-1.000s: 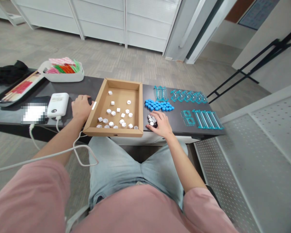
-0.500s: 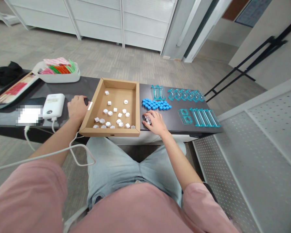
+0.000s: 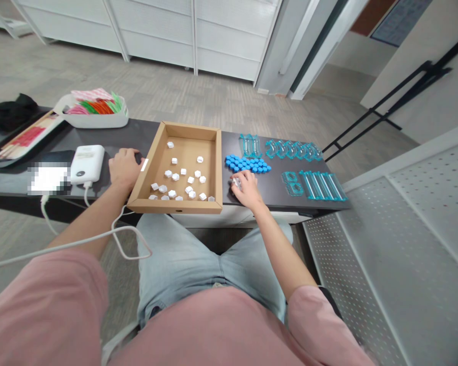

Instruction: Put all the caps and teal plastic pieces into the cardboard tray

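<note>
A shallow cardboard tray (image 3: 212, 152) lies on the dark table (image 3: 137, 134), with several small white hexagon pieces (image 3: 175, 176) scattered inside. My right hand (image 3: 245, 189) rests just right of the tray, fingers curled over a small cluster of white pieces (image 3: 235, 181). A patch of blue hexagon pieces (image 3: 248, 163) lies just beyond it. My left hand (image 3: 122, 168) rests on the table against the tray's left wall, fingers curled over something dark that I cannot make out.
Clear teal plastic parts (image 3: 290, 150) and teal tubes (image 3: 322, 185) lie at the table's right. A white power bank (image 3: 87, 163) with a cable sits left of my left hand. Further left are a white bin of coloured strips (image 3: 95, 109) and a dark tray (image 3: 19, 142).
My right hand's fingers have drawn in over the white pieces beside the tray, covering most of them. My left hand has stayed put.
</note>
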The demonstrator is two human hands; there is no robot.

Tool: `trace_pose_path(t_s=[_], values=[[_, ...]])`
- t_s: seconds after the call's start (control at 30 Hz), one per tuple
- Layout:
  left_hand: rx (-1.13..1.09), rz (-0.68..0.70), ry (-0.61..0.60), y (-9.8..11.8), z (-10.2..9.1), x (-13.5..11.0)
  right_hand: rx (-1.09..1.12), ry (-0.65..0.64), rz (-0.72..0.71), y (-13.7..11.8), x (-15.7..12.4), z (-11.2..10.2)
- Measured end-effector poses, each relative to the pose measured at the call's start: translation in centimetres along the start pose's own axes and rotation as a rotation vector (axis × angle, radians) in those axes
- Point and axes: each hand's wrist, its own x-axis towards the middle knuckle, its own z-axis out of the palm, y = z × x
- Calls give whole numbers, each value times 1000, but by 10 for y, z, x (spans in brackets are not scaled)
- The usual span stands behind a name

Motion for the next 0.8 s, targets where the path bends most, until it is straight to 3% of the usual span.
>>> trace_pose_path(t_s=[0.2, 0.33, 0.57, 0.8], values=[[7, 7, 37, 0, 2, -1, 250, 124, 59, 9, 7, -1], [-8, 17, 52, 0, 4, 0, 477, 231, 115, -3, 25, 5], [-32, -2, 21, 4, -3, -1, 179, 149, 87, -40, 37, 24], [-42, -24, 6, 11, -8, -4, 504, 419, 45, -33, 37, 36]])
